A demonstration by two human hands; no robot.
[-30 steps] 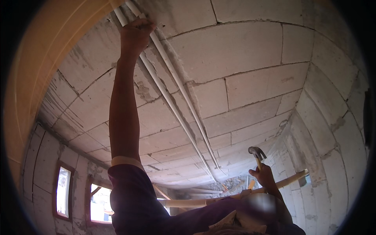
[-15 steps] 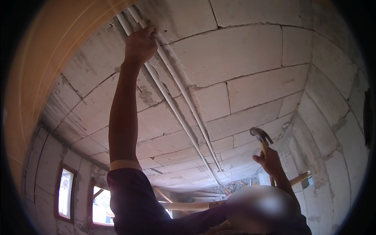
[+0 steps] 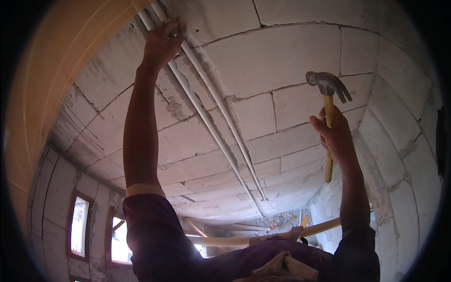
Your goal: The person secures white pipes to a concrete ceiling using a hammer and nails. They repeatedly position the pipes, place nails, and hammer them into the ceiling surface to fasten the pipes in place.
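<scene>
Two thin white pipes run side by side along a wall of pale blocks [image 3: 300, 61]: the left pipe [image 3: 203, 114] and the right pipe [image 3: 216, 96]. High on them, at the upper left, is my left hand [image 3: 162, 44]. Its fingers are pinched together against the right pipe or the wall beside it; whatever they grip is hidden. My right hand [image 3: 336, 136] is wrapped round the wooden handle of a claw hammer [image 3: 329, 89]. The hammer is raised upright, its metal head at the top and its claw toward the right, apart from the pipes.
A tan, smooth surface [image 3: 42, 75] curves along the upper left. Two framed window openings [image 3: 79, 226] are at the lower left. Wooden poles [image 3: 225, 241] cross behind my shoulders. Another block wall [image 3: 399, 160] stands on the right.
My right hand has lifted the hammer higher and it shows larger. My left hand has shifted slightly up and left, staying at the pipes. The blurred round shape at the bottom is gone.
</scene>
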